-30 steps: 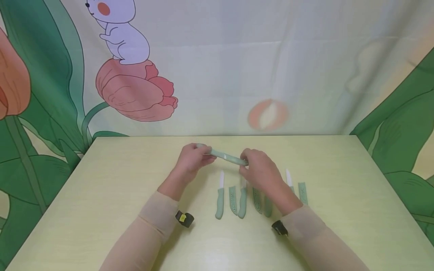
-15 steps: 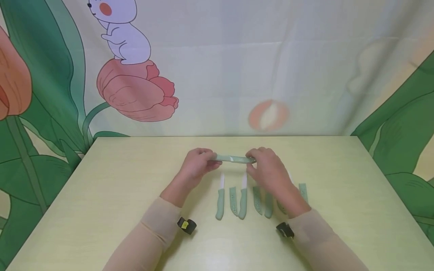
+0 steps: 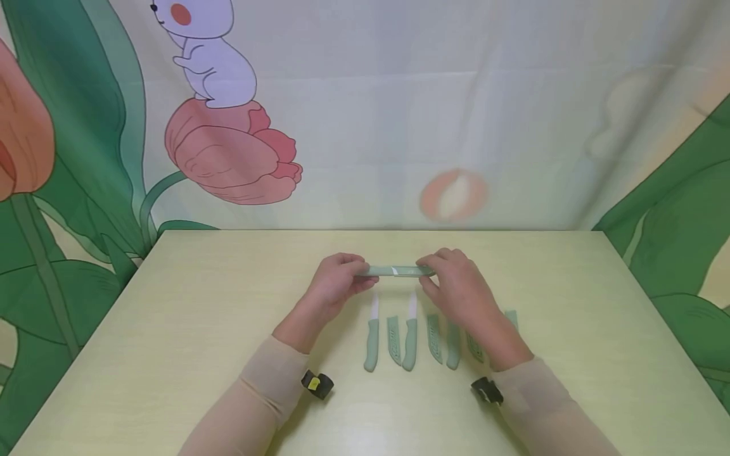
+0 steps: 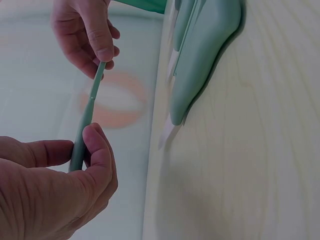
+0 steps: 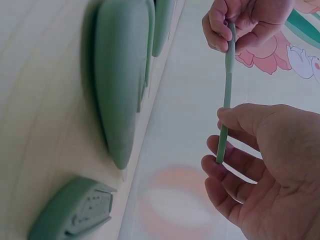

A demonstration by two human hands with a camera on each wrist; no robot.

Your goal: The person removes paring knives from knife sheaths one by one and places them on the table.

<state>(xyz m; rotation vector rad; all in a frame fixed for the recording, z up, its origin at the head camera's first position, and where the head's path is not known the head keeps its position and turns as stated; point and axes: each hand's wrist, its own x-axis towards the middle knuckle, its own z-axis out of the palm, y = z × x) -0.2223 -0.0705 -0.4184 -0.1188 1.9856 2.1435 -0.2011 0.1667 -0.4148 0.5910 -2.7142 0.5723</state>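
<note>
My left hand (image 3: 338,282) pinches the green handle of a knife (image 3: 379,270) held level above the table. My right hand (image 3: 459,288) pinches the green sheath (image 3: 407,271) at the other end. The sheath covers most of the blade; a white sliver shows where handle and sheath meet. In the left wrist view, handle and sheath (image 4: 98,82) form one line. Below lie green-handled knives with bare white blades: a leftmost knife (image 3: 372,345), a second knife (image 3: 410,345) and a third knife (image 3: 453,348), partly behind my right hand.
Between the knives lie loose green sheaths, including a left sheath (image 3: 393,339) and a middle sheath (image 3: 435,339). My right forearm partly hides another sheath (image 3: 511,316). The pale wooden table (image 3: 228,316) meets a printed curtain (image 3: 365,126) at its back edge.
Both hands have shifted right and slightly down with the knife and sheath, which have gone from slanted to level. Things on the table have kept their places.
</note>
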